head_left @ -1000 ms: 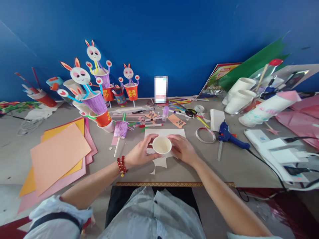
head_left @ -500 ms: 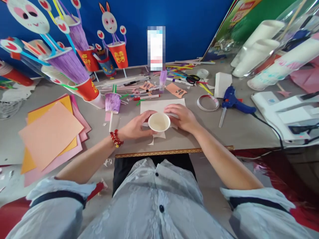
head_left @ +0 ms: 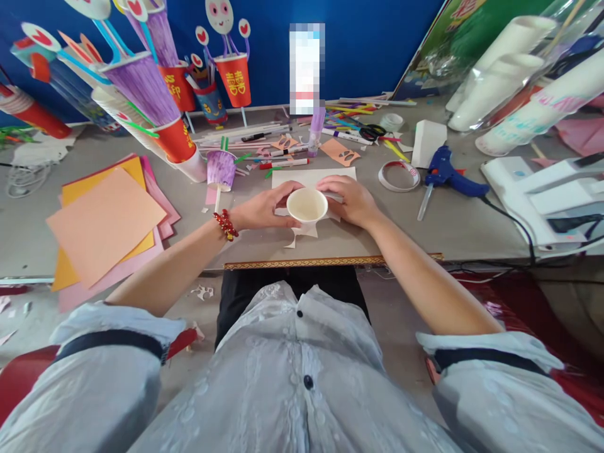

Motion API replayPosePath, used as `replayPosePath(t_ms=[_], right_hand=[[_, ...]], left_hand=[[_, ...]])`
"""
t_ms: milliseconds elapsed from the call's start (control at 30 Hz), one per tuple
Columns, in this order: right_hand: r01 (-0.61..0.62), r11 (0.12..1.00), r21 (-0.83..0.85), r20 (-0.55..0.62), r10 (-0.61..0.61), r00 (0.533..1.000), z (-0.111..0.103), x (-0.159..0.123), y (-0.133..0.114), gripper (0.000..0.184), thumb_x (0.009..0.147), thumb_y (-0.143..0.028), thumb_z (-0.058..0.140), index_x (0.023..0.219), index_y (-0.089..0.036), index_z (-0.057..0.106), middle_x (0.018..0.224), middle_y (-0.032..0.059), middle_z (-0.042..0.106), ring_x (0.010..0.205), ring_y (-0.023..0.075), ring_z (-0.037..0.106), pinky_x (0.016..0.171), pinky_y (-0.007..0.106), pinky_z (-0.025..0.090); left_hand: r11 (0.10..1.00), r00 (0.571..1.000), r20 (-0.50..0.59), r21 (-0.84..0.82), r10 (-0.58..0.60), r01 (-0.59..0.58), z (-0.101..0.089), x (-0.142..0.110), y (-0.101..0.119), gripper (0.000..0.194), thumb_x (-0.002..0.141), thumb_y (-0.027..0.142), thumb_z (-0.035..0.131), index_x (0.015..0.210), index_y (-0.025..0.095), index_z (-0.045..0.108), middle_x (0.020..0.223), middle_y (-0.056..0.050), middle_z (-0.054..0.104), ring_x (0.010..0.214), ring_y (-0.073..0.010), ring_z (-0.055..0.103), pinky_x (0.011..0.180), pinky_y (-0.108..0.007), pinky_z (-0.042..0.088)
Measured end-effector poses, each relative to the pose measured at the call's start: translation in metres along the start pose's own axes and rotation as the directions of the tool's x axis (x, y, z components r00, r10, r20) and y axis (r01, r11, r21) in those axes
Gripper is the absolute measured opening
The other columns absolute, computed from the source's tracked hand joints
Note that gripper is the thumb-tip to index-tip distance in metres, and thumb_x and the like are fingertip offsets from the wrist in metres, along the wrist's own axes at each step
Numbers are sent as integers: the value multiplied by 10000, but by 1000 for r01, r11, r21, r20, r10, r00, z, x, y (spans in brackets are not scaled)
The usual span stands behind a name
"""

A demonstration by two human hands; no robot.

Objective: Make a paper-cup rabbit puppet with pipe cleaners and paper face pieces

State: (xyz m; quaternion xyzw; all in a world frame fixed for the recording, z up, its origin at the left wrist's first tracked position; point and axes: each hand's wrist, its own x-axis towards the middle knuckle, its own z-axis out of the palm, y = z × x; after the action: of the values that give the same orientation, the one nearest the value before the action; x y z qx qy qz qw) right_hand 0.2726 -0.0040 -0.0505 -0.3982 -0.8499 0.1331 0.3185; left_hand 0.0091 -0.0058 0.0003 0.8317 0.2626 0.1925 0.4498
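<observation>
A white paper cup [head_left: 307, 206] stands upright between my hands, its open mouth facing up toward me. My left hand [head_left: 267, 207] is curved round its left side, thumb at the near side and fingers behind. On the other side, my right hand [head_left: 352, 200] holds the cup with bent fingers, partly hidden behind the rim. Under and behind the cup lies a sheet of white paper [head_left: 337, 173], with cut paper scraps [head_left: 304, 231] at its near edge. Left of my hands is a small purple-coloured cup [head_left: 221, 170] with a white stick.
Coloured paper sheets [head_left: 106, 226] are stacked at the left, below decorated cup figures [head_left: 141, 88]. Markers, straws and black scissors [head_left: 372, 131] lie at the back. To the right are a tape roll [head_left: 399, 176], a blue glue gun [head_left: 448, 176] and a white power strip [head_left: 514, 201].
The whole scene has shifted up and slightly right in view as my head tilted. Both hands keep the same hold on the paper cup.
</observation>
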Motion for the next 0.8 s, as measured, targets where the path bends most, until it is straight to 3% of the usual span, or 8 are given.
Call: replayPosePath(t_ms=[467,800], right_hand=[[-2,1000,5,-7,2,1000,0,2,-3,492,937,-605,431,1059,-220,712,1139,111,704,1068,287,635,938,439,480],[-10,1000,2,-3,10,1000,0,2,-4,498,945,-602,416,1042,-216,716,1132,113,708,1077,283,628,945,430,468]], left_hand=[[999,999,17,-24,28,-27,2,-1,-2,734,727,427,768,1361,211,468,1384,-133,515,1266,-315,516,1086,-495,412],[998,999,48,-59,3,0,0,-2,-4,734,732,442,772,1355,197,471,1336,-121,555,1237,-286,541,1059,-410,445]])
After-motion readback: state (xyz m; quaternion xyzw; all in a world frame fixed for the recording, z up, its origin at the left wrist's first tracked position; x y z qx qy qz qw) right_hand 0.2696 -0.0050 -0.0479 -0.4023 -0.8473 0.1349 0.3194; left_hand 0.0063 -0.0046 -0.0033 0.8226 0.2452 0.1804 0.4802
